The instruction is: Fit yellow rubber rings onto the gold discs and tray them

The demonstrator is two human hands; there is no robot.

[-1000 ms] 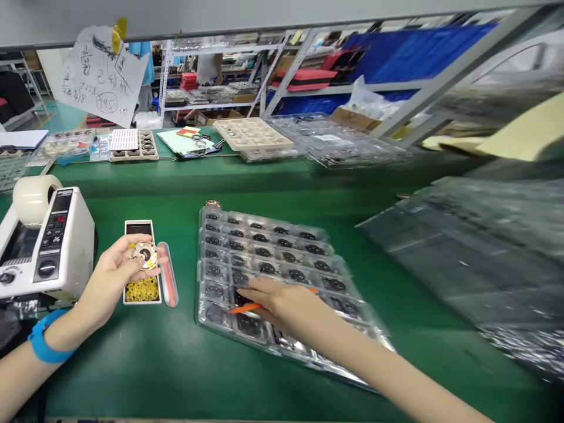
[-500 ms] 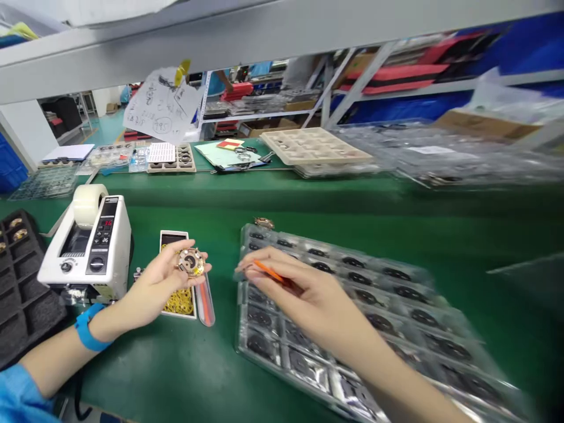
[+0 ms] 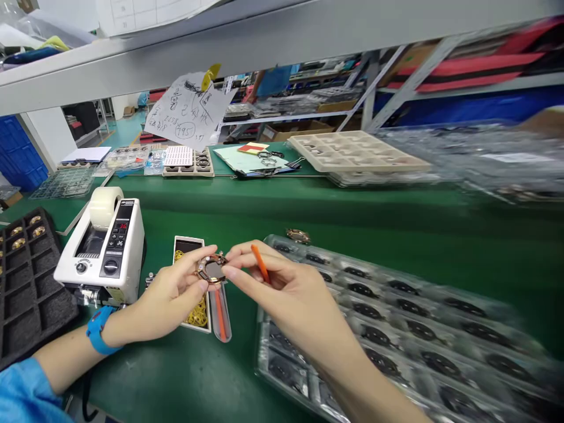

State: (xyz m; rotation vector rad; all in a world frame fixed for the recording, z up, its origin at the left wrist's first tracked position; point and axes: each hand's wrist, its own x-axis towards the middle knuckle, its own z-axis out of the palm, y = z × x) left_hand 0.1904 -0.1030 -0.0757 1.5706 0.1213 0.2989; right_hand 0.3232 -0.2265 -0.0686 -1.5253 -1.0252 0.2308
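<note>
Gold-coloured round metal part (image 3: 211, 269) sits pinched between both hands above the green bench mat (image 3: 185, 376), over the small white box of yellow rings (image 3: 194, 294). Furthest left lies a black foam tray (image 3: 26, 294), then the white electric tape dispenser (image 3: 103, 249). The left hand (image 3: 170, 299) closes thumb and fingertips on the part's near edge. Just right, the right hand (image 3: 286, 291) touches the opposite rim with its fingertips while clamping a thin orange stick (image 3: 261, 263). Beyond lies the clear plastic blister tray of dark discs (image 3: 396, 329). The shared fingertip grip looks light: a slip could drop the part into the rings, and the stick's tip could scratch it.
</note>
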